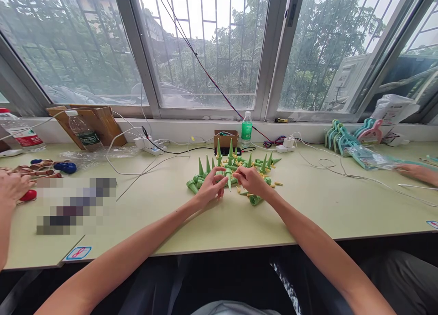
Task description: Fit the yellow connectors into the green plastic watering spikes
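Over the middle of the table, my left hand is closed with thumb and fingers round a green plastic watering spike, its tip pointing down. My right hand is right beside it, fingers pinched together near the spike; whatever they grip is hidden or too small to make out. Around and behind both hands stand and lie several more green spikes, some upright on their wide ends. Small yellow plastic parts are scattered among them. An open-ended green piece lies below my right hand.
Behind the spikes are a small cardboard box, a green-labelled bottle and white cables. Other people's hands show at the left and right edges. Hangers stand at the back right.
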Available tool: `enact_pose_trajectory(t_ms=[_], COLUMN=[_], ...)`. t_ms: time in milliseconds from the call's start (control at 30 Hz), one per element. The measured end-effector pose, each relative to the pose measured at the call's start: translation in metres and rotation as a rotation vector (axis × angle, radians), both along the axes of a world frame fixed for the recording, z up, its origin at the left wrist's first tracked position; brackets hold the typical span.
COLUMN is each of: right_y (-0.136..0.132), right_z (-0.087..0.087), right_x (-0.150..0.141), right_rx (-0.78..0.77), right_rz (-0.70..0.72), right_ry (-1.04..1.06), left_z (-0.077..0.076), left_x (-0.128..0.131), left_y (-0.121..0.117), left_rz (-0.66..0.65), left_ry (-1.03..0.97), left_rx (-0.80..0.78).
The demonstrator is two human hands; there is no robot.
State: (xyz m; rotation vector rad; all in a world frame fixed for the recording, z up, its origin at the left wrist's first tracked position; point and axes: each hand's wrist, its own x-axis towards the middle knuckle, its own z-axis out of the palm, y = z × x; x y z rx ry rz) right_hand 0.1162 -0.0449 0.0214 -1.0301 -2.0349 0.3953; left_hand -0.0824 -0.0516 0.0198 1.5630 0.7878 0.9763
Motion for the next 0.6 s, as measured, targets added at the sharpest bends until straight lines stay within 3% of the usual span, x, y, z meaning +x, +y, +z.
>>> enact_pose_trajectory(t_ms=[367, 600], right_y=[0.0023, 0.0043], right_z=[-0.0039, -0.0056], right_x=[-0.0032, -0.0045], right_rx=[0.017, 0.026], right_rz=[-0.041, -0.051], right_ry=[-0.003, -0.019], left_z=[-0.0034, -0.0027], left_x=[0.0012, 0.001], left_y=[-0.0009, -0.0019], left_rz=[0.028, 0.03], left_ry=[0.009, 0.034], left_rx=[0.168, 0.185])
